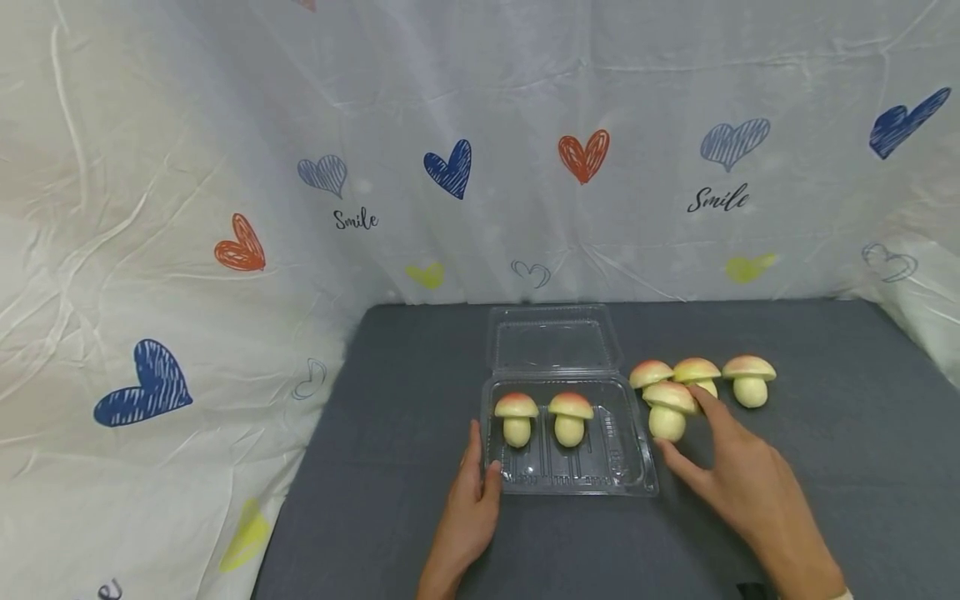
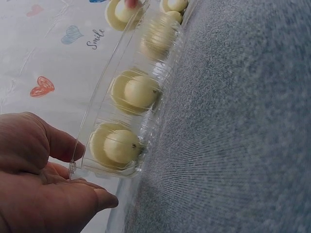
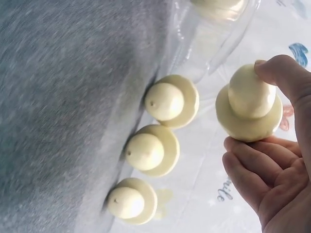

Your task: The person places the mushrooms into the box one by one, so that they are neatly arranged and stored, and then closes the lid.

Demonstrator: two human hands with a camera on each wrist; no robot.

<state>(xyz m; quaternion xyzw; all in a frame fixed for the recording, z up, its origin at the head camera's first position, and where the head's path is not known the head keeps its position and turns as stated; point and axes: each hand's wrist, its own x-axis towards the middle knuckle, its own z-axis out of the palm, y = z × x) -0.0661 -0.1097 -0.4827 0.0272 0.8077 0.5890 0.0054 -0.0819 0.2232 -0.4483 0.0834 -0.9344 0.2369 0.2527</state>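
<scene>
A clear plastic clamshell container [image 1: 615,475] lies with its lid folded back. Two toy mushrooms with red-yellow caps, one on the left [image 1: 516,407] and one on the right [image 1: 571,407], stand side by side in its base. At the container's front left corner, my left hand [image 1: 467,517] holds the rim between thumb and fingers. My right hand [image 1: 750,475] pinches another mushroom [image 3: 250,94], thumb on the stem end and fingers at the cap, just right of the container. Behind it on the table are three more mushrooms, the rightmost one [image 1: 750,383] fully visible.
The grey cloth-covered table [image 1: 390,467] reaches back to a white curtain [image 1: 517,100] printed with hearts and "Smile". The open lid [image 1: 553,342] lies behind the base. A small dark object [image 1: 752,591] shows at the front edge, near my right wrist.
</scene>
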